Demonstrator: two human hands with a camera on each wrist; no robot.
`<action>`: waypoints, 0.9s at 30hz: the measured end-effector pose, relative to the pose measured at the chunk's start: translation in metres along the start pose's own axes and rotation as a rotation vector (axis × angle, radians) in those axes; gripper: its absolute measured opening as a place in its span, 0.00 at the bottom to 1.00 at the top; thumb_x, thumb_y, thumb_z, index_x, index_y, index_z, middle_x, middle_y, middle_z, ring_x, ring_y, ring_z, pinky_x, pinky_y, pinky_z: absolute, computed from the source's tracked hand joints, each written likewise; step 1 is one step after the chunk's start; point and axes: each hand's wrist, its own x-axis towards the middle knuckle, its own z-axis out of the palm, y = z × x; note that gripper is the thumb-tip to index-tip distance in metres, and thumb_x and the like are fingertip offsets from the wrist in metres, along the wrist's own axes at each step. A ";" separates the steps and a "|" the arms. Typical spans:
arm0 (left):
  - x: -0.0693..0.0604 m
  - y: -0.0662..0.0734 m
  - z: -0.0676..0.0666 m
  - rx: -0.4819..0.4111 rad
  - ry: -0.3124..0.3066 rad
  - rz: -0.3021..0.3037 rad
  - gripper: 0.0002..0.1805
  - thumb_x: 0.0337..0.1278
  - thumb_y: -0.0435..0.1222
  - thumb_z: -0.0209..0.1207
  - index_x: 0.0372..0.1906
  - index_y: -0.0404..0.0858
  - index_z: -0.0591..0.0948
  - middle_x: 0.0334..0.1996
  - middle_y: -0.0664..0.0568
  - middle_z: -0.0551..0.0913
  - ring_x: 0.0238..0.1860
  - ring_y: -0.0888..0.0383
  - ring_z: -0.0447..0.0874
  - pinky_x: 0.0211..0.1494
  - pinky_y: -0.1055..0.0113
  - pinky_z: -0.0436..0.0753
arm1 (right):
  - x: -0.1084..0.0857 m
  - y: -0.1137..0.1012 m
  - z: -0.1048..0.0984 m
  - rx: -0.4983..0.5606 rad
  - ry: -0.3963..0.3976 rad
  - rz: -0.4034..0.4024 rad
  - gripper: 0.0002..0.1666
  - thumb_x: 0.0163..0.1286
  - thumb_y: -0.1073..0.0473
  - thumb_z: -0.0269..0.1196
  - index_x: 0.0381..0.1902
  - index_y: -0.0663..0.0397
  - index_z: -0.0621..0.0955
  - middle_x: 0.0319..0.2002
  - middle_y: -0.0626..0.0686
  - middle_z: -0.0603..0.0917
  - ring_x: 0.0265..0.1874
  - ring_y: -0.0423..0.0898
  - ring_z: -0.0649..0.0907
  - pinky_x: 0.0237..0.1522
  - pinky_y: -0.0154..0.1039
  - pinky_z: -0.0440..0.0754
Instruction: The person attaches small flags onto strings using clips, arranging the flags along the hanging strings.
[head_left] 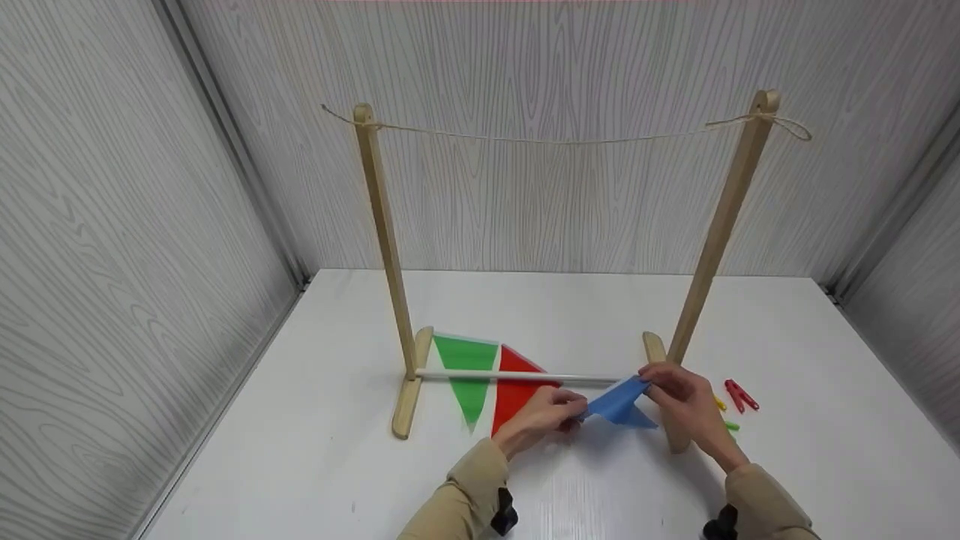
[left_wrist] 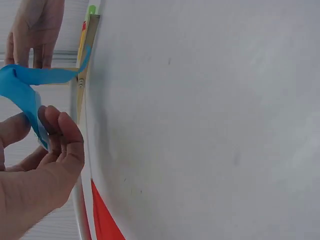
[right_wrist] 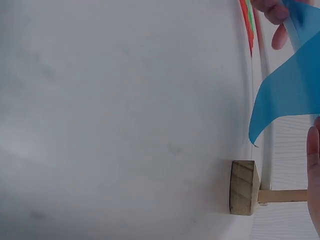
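Observation:
A blue triangular pennant hangs bent between my two hands, above the table's front middle. My left hand pinches one corner of its edge between thumb and fingers. At the other end of that edge, my right hand pinches the cloth near the stand's right foot. The pennant's tip dangles free in the right wrist view, where the blue cloth spans the gap between the hands. Left of my hands lie a green pennant and a red pennant, the red one partly covered by my left hand.
A wooden stand's left post and right post carry a sagging string tied at both tops. A white rod joins them low down, over the flat pennants. Red clothespins lie right of the stand, with yellow and green ones partly hidden.

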 end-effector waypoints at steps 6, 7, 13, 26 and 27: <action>0.001 -0.001 -0.001 -0.112 0.036 0.039 0.20 0.68 0.32 0.60 0.59 0.24 0.79 0.38 0.43 0.88 0.31 0.60 0.82 0.50 0.61 0.89 | 0.000 0.001 -0.001 -0.019 -0.013 0.006 0.11 0.68 0.75 0.61 0.47 0.67 0.82 0.47 0.53 0.86 0.44 0.30 0.86 0.49 0.23 0.82; 0.001 -0.001 -0.001 -0.130 0.040 0.049 0.19 0.68 0.31 0.60 0.58 0.23 0.79 0.38 0.43 0.88 0.31 0.61 0.82 0.50 0.61 0.89 | 0.000 0.001 -0.001 -0.024 -0.010 0.013 0.11 0.68 0.75 0.61 0.47 0.67 0.83 0.47 0.52 0.86 0.44 0.30 0.86 0.49 0.23 0.82; 0.000 -0.001 -0.002 -0.164 0.086 0.120 0.16 0.65 0.31 0.63 0.53 0.25 0.83 0.35 0.47 0.86 0.29 0.61 0.84 0.50 0.57 0.89 | 0.001 -0.003 -0.001 -0.071 0.001 0.085 0.14 0.69 0.75 0.60 0.51 0.64 0.83 0.50 0.58 0.86 0.44 0.30 0.85 0.49 0.23 0.82; -0.003 0.000 -0.005 -0.167 0.174 0.183 0.14 0.64 0.31 0.64 0.51 0.27 0.85 0.40 0.38 0.88 0.36 0.49 0.90 0.49 0.58 0.89 | 0.001 -0.012 0.001 -0.011 0.052 0.214 0.20 0.76 0.62 0.58 0.62 0.64 0.77 0.57 0.65 0.83 0.45 0.34 0.87 0.50 0.27 0.84; -0.003 0.000 -0.005 -0.171 0.177 0.186 0.14 0.63 0.31 0.65 0.51 0.27 0.85 0.40 0.38 0.88 0.36 0.50 0.90 0.49 0.57 0.89 | 0.001 -0.012 0.001 0.003 0.061 0.203 0.19 0.76 0.62 0.58 0.61 0.65 0.77 0.55 0.64 0.84 0.44 0.35 0.88 0.49 0.28 0.84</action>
